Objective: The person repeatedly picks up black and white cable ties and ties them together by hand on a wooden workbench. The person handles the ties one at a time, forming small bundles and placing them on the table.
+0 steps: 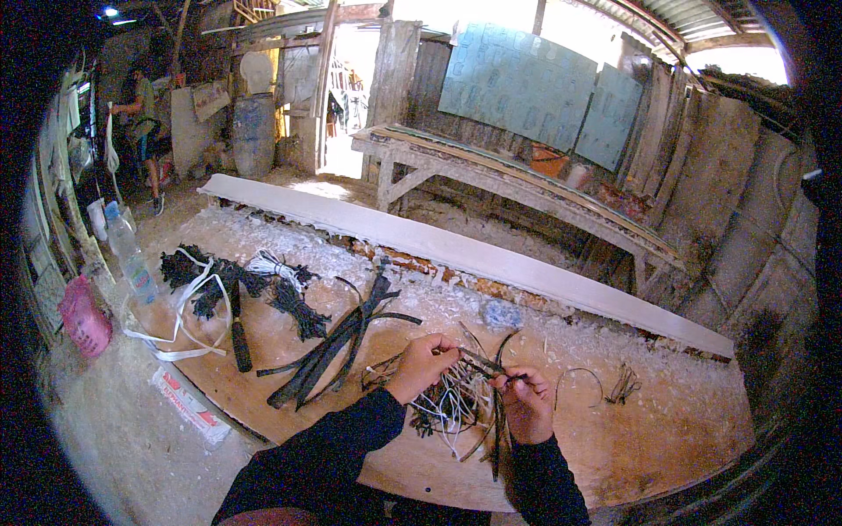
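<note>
My left hand [421, 368] pinches one end of a dark narrow strip [479, 360] above the wooden tabletop [605, 447]. On its other end the fingers of my right hand [529, 405] are closed, so the strip spans the gap between them. Beneath both hands lies a tangled heap of white and dark cords [452, 410]. A longer black strip [497, 438] hangs or lies beside my right wrist; which, I cannot tell. Left of my left hand, several wide black strips [338, 355] lie crossed in a pile.
Further left lie black bundles [298, 309], white straps [187, 323], a dark-handled tool [239, 340] and a clear bottle [132, 259]. A long pale beam [438, 244] borders the far side. Thin wires [624, 386] lie right. Behind stand a bench [509, 182] and, far left, a person [143, 114].
</note>
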`<state>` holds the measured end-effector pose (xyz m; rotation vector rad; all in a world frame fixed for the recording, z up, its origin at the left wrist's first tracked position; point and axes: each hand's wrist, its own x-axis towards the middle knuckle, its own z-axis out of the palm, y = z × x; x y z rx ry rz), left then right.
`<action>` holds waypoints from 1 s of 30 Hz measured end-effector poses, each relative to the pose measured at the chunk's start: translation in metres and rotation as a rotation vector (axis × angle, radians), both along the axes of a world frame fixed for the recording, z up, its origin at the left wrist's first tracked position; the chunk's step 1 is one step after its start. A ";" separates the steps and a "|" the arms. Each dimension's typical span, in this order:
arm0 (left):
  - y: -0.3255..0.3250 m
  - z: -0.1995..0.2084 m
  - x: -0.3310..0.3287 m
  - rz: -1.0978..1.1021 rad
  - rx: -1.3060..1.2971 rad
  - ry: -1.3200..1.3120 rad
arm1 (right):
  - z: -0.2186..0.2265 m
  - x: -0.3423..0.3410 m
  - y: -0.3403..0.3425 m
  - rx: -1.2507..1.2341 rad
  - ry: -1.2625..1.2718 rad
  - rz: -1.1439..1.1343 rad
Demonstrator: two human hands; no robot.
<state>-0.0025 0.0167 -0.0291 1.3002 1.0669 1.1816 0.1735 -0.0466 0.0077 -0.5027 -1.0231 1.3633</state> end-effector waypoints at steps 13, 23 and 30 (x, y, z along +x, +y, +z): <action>-0.010 0.016 0.000 -0.210 0.075 0.038 | -0.004 -0.008 0.011 0.105 -0.523 -0.451; -0.023 0.010 0.013 -0.487 0.424 0.220 | -0.027 0.027 0.041 0.259 -0.739 -0.742; -0.004 0.018 -0.005 0.096 0.220 0.232 | -0.023 0.023 0.034 0.300 -0.836 -0.727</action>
